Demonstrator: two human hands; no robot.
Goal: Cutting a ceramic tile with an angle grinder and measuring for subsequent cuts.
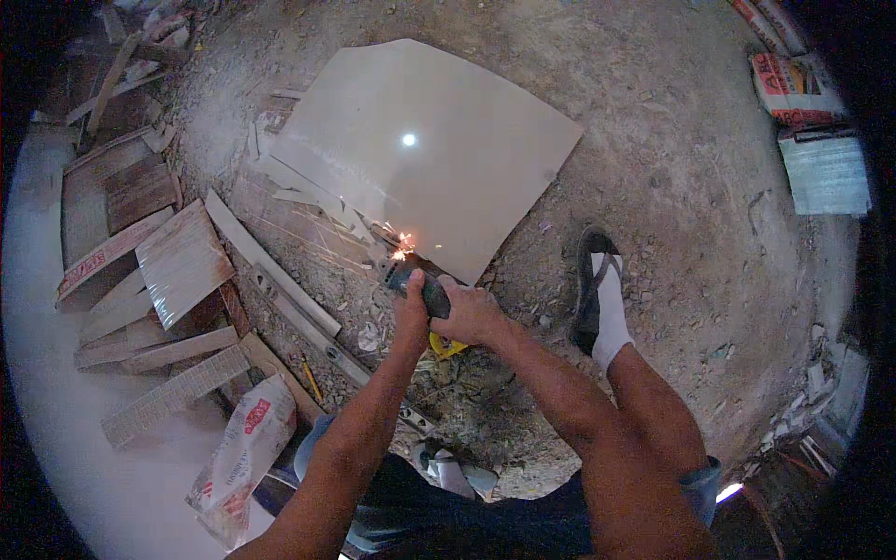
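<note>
A dark angle grinder (408,280) is held in both hands at the lower edge of a large pale square sheet (439,159), possibly a tile, lying on the dirt floor. My left hand (411,310) grips the tool's body near its head, fingers wrapped round it. My right hand (467,313) is closed on the rear of the body, with a yellow part (446,343) showing below. Orange sparks (403,243) spray from the sheet's edge, with thin streaks toward the left. The grinder's disc is hard to make out. Narrow pale offcut strips (317,196) lie along that edge.
Tile and wood pieces (177,257), a metal level (308,322), a pencil (313,378) and a crumpled bag (238,457) lie at left. Packages (793,93) sit at upper right. My sandalled right foot (602,289) is beside the sheet; rubble (812,411) lines the right edge.
</note>
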